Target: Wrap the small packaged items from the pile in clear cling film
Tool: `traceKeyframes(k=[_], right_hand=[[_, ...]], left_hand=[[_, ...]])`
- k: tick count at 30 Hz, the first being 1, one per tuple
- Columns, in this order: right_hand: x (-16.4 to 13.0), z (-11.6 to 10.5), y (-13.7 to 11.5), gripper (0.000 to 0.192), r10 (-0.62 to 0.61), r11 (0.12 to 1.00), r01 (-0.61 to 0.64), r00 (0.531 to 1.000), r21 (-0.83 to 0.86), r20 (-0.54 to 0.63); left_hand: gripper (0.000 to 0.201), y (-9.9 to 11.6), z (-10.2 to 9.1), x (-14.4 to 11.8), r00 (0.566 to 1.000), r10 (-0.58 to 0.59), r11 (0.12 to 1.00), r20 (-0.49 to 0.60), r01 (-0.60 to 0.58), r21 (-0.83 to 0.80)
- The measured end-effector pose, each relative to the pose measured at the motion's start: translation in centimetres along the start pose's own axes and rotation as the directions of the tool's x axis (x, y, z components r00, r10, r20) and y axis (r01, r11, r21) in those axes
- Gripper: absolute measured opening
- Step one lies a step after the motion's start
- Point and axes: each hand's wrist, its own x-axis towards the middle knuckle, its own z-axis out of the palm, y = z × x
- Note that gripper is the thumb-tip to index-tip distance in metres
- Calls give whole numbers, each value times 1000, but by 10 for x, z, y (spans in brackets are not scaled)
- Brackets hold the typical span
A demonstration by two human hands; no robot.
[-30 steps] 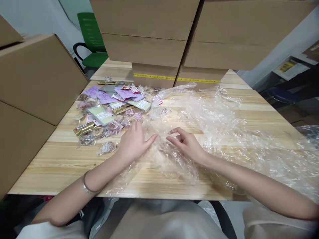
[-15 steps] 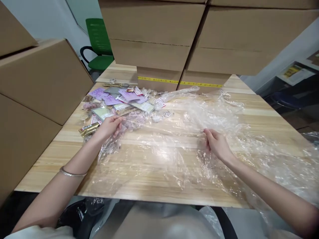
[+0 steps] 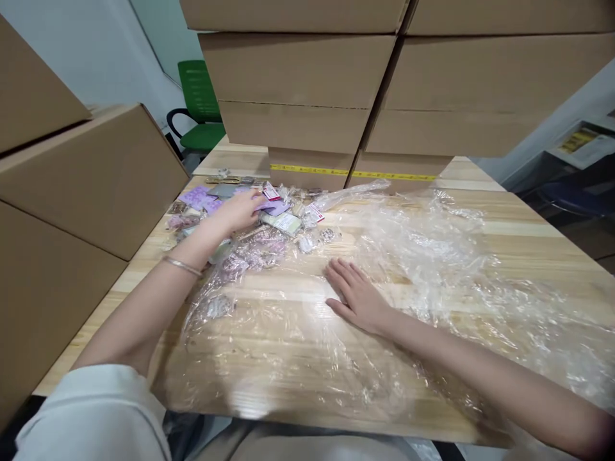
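two bare hands work over a pale wooden table (image 3: pixel 528 237) hemmed in by cardboard boxes: a stack of boxes (image 3: pixel 307 77) stands across the far edge, with a strip of yellow tape (image 3: pixel 307 170) along its lowest carton, and more boxes (image 3: pixel 86 179) lean in along the left side, close beside the reaching arm. a green chair (image 3: pixel 202 102) shows in the gap between the two stacks. a big sheet of clear plastic film (image 3: pixel 432 256) lies crumpled over most of the tabletop, its long axis running from the near left corner out to the far right, bunched and wrinkled on the right and flatter near the front edge. the right hand (image 3: pixel 358 296) lies flat on the film with fingers spread wide and pointing away toward the boxes, pressing the sheet to the wood and gripping nothing. the left hand (image 3: pixel 239 211) reaches far forward onto a pile of small packets (image 3: pixel 250 218), purple, pale green and clear, heaped at the far left of the table just beside the film's edge; its fingers curl down on the purple ones, but whether they pinch one cannot be told. a thin bracelet (image 3: pixel 181 266) circles the left wrist, and a white sleeve (image 3: pixel 96 416) covers the upper arm near the front edge.
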Motion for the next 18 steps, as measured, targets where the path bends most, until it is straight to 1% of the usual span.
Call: traceKeyframes(k=[1,3,6,10,13,15,18], right_hand=[[1,5,2,69,3,1000,-3,1000,16,14],[1,10,5,69,12,999,-13,1000,31,24],[0,9,7,67,12,999,-13,1000,34,27],[0,7,7,67,9,999,-10,1000,37,26],[0,8,7,67,13,999,-14,1000,49,25],[0,7,7,66,15,998,-17,1000,61,24],[0,7,7,66,20,997,-22,999,69,30]], left_hand=[[50,-2,5,11,998,20,1000,55,-21,8],[52,-4,13,29,992,26,1000,120,-27,6],[57,0,22,43,983,-21,1000,183,22,0],[59,12,27,54,968,-146,989,203,150,-5],[75,25,29,64,947,-241,968,214,249,-14],[86,36,29,71,923,-322,943,212,332,-13],[85,49,28,82,877,-429,898,215,440,-5]])
